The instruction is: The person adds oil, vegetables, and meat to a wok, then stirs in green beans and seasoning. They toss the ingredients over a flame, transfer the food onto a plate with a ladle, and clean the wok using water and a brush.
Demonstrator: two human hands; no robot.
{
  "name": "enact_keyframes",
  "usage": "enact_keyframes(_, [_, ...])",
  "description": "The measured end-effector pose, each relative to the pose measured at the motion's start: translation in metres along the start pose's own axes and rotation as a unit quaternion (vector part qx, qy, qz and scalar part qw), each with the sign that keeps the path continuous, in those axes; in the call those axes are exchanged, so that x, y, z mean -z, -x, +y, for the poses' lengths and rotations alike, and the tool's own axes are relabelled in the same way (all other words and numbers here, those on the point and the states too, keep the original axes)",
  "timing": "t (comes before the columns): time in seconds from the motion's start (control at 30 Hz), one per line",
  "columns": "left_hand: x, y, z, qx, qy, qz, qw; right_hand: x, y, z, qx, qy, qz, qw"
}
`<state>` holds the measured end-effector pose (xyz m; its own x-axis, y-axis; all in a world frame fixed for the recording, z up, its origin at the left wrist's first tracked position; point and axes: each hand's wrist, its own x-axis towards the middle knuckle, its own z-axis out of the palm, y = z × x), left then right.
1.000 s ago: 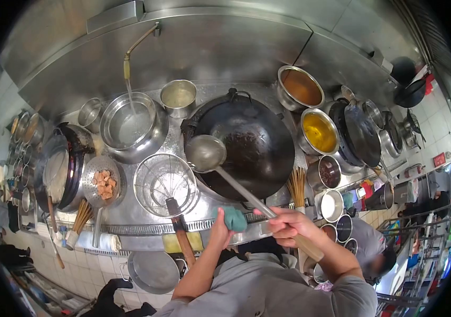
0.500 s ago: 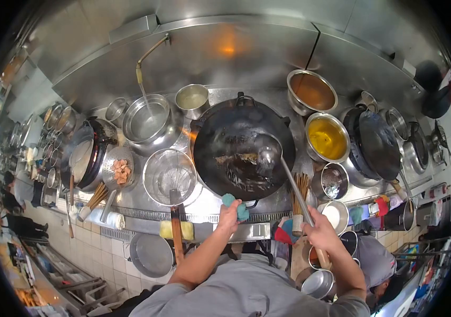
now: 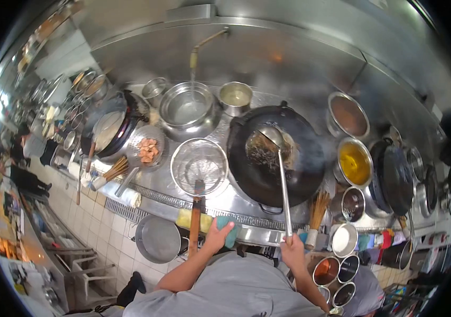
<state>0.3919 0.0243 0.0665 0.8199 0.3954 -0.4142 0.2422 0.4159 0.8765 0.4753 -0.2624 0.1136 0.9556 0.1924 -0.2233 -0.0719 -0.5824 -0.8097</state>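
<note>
A large black wok [image 3: 299, 185] sits on the steel range, with bubbling dark liquid [image 3: 262, 150] inside. My right hand [image 3: 293, 250] is closed around the end of a ladle [image 3: 285, 195], whose bowl rests in the liquid near the wok's far side. Bunched in my left hand [image 3: 217, 236] is a green cloth [image 3: 228, 230], held at the range's front edge, apart from the wok's handle. Beside that hand lie a wooden-handled strainer [image 3: 196, 219] and a yellow sponge [image 3: 184, 218]. Its round mesh is left of the wok.
A perforated skimmer [image 3: 157, 138] bears pieces of meat. Water runs from a tap [image 3: 193, 57] into a steel pot [image 3: 210, 121]. Right of the wok stand a bowl of yellow oil [image 3: 355, 164], a bamboo brush [image 3: 318, 208] and several seasoning pots [image 3: 344, 240].
My view has turned left. My left hand has come away from the wok's near handle with the cloth. The ladle's bowl has shifted to the far side of the wok.
</note>
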Motion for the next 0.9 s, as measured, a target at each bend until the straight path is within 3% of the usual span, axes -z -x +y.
enact_keyframes(0.1, [0.041,0.024,0.031,0.059,0.003,-0.044,0.997,-0.056,-0.035,-0.061,0.074,0.020,-0.054,0.996])
enact_keyframes(0.23, [0.083,0.036,0.031,-0.039,0.020,-0.107,0.993,-0.152,-0.109,-0.165,0.134,0.021,-0.110,0.985])
enact_keyframes(0.33, [0.099,0.048,0.039,-0.044,0.082,-0.089,0.992,-0.245,-0.184,-0.215,0.160,0.072,-0.126,0.976])
enact_keyframes(0.37, [0.106,0.052,0.035,-0.043,0.064,-0.070,0.995,-0.274,-0.203,-0.236,0.140,0.115,-0.097,0.979])
enact_keyframes(0.43, [0.118,0.063,0.027,-0.065,0.069,-0.039,0.995,-0.320,-0.245,-0.260,0.184,0.155,-0.074,0.968])
enact_keyframes(0.53, [0.136,0.082,0.019,-0.050,0.099,0.005,0.994,-0.384,-0.299,-0.278,0.131,0.191,-0.124,0.965])
enact_keyframes(0.6, [0.143,0.092,0.011,-0.033,0.137,0.024,0.990,-0.383,-0.292,-0.316,-0.052,-0.067,-0.240,0.967])
enact_keyframes(0.63, [0.144,0.096,0.008,-0.035,0.163,0.037,0.985,-0.377,-0.286,-0.333,-0.145,-0.193,-0.289,0.927])
enact_keyframes(0.67, [0.148,0.098,0.005,-0.020,0.184,0.035,0.982,-0.376,-0.295,-0.336,-0.219,-0.329,-0.350,0.849])
enact_keyframes(0.73, [0.156,0.100,0.004,0.012,0.225,0.031,0.974,-0.371,-0.308,-0.339,-0.341,-0.566,-0.436,0.611])
enact_keyframes(0.77, [0.160,0.098,0.005,0.013,0.241,0.020,0.970,-0.371,-0.311,-0.338,-0.345,-0.588,-0.444,0.582])
enact_keyframes(0.9, [0.166,0.085,0.027,-0.004,0.282,0.000,0.959,-0.343,-0.264,-0.340,-0.314,-0.603,-0.468,0.564])
